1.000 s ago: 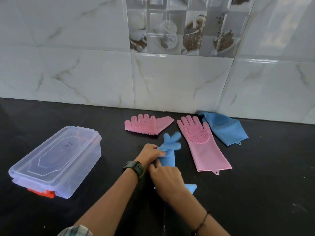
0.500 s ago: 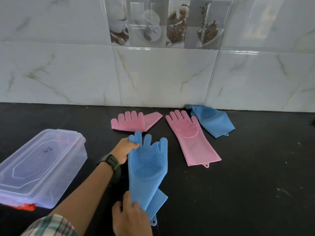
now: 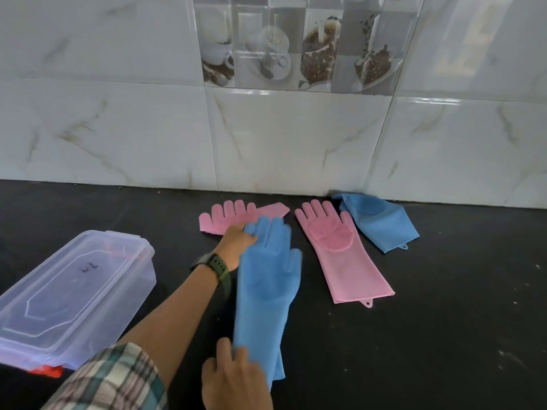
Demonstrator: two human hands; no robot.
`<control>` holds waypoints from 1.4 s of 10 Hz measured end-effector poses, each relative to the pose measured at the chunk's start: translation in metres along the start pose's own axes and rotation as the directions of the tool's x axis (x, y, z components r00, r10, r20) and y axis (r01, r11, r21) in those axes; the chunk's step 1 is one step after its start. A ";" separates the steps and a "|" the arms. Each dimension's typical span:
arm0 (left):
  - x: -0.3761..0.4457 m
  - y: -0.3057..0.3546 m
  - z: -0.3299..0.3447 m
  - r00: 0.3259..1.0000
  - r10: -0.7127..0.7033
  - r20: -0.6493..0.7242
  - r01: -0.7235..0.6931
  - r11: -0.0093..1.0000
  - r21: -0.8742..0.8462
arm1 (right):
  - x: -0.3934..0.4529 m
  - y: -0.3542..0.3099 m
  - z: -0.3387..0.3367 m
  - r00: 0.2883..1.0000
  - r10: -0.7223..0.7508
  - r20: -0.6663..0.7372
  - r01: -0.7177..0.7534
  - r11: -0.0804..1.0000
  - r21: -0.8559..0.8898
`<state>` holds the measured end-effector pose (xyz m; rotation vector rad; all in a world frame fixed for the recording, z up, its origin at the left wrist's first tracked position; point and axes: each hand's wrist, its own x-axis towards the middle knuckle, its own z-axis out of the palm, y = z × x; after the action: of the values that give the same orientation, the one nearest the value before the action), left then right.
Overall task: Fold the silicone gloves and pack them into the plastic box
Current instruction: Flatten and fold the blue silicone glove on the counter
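The plastic box (image 3: 71, 294) sits with its lid on, left of the blue glove (image 3: 266, 291) that both hands are working, and nothing is packed in it yet. That blue glove has changed most: a second ago it was bunched up between the hands, half a second ago it hung open with its bristled palm showing, and now it is stretched out long and flat, smooth side up, fingers pointing to the wall.

Right of it the long pink glove (image 3: 340, 250) lies unfolded. Beyond that one, against the wall, the second blue glove (image 3: 379, 220) lies crumpled. Behind the stretched glove the other pink glove (image 3: 233, 217) already lies doubled over.

The left hand (image 3: 236, 244) is closed on the fingertip end of the stretched glove. The right hand (image 3: 236, 383) pinches the cuff end, thumb raised.

I judge the glove has been straightened ready for folding, so the fold itself is not yet made.
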<state>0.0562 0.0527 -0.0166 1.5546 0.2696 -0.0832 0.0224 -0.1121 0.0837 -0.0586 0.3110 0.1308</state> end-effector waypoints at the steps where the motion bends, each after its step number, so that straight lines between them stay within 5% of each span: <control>1: 0.000 -0.028 -0.021 0.993 -0.033 -0.114 0.064 0.956 0.285 | -0.001 -0.005 -0.007 0.995 -0.071 0.074 0.082 0.984 -0.156; 4: 0.007 -0.027 -0.012 0.954 0.244 -0.174 -0.077 0.761 0.644 | 0.057 -0.024 -0.021 0.978 -0.183 0.103 0.208 0.779 -0.591; 5: 0.001 -0.025 -0.010 0.866 0.462 -0.190 -0.146 0.598 0.788 | 0.055 -0.033 -0.026 0.928 -0.349 0.131 0.323 0.576 -0.751; 6: -0.007 -0.018 -0.001 0.821 0.552 -0.146 -0.195 0.511 0.837 | 0.060 -0.070 -0.059 0.799 -0.180 0.573 0.504 -0.317 -0.803; 7: -0.010 -0.009 0.026 0.822 0.559 -0.104 -0.241 0.509 0.826 | 0.087 -0.148 -0.082 0.840 -0.268 0.472 0.012 -0.860 -0.509; 8: -0.006 -0.002 0.071 0.866 0.499 -0.037 -0.315 0.600 0.736 | 0.132 -0.207 -0.053 0.847 -0.398 0.353 -0.161 -0.824 -0.544; 9: 0.006 0.002 0.122 0.886 0.459 0.060 -0.383 0.655 0.652 | 0.165 -0.240 -0.047 0.905 -0.416 0.094 -0.233 -0.666 -0.708; 10: 0.018 0.016 0.164 0.898 0.411 0.156 -0.418 0.686 0.595 | 0.176 -0.253 -0.041 0.959 -0.284 0.008 -0.137 -0.485 -0.864; 11: 0.029 0.039 0.188 0.924 0.352 0.147 -0.379 0.806 0.455 | 0.175 -0.242 -0.017 0.964 -0.178 0.199 0.057 -0.589 -0.806; 12: 0.043 0.066 0.194 0.966 0.258 0.028 -0.258 0.941 0.217 | 0.157 -0.207 0.001 0.929 0.064 0.364 0.263 -0.806 -0.530; 13: 0.061 0.083 0.192 0.983 0.134 0.125 -0.168 0.929 0.329 | 0.135 -0.153 -0.012 0.851 0.349 0.392 0.447 -0.873 -0.193; 14: 0.077 0.069 0.186 0.991 -0.038 0.130 -0.083 0.588 0.804 | 0.109 -0.108 -0.049 0.810 0.441 0.386 0.452 -0.890 0.067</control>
<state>0.1680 -0.1220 0.0326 2.4727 0.0921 -0.3308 0.1250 -0.2102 0.0074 -2.9294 -0.9116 -0.1281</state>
